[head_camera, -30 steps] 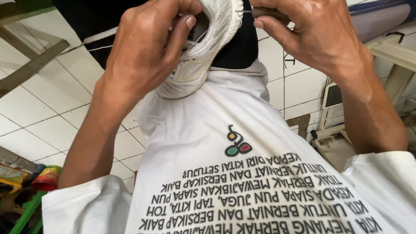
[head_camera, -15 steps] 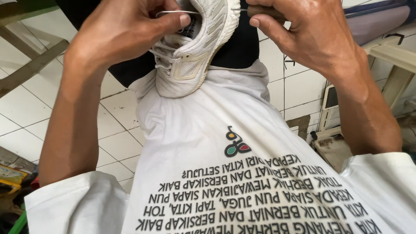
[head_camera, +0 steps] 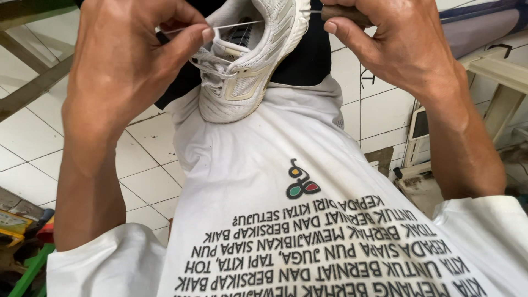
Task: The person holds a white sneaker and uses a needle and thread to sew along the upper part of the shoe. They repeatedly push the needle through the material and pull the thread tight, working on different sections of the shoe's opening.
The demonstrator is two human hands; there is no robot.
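White floor tiles [head_camera: 148, 181] lie under you. The white sneaker [head_camera: 250, 60] rests on your lap above the shirt's small coloured emblem [head_camera: 301, 184], its toe cut off. Your left hand [head_camera: 132, 60] pinches thread [head_camera: 236, 25]; your right hand [head_camera: 401, 44] grips a half-hidden wooden-handled tool [head_camera: 341, 12].

You wear a white shirt [head_camera: 258, 181] with dark print and a small coloured emblem [head_camera: 301, 184]. Below you lies a white tiled floor [head_camera: 148, 184]. A wooden frame [head_camera: 33, 82] stands at your upper left, a pale frame [head_camera: 498, 82] at your right, and green and yellow clutter [head_camera: 22, 242] sits lower left.
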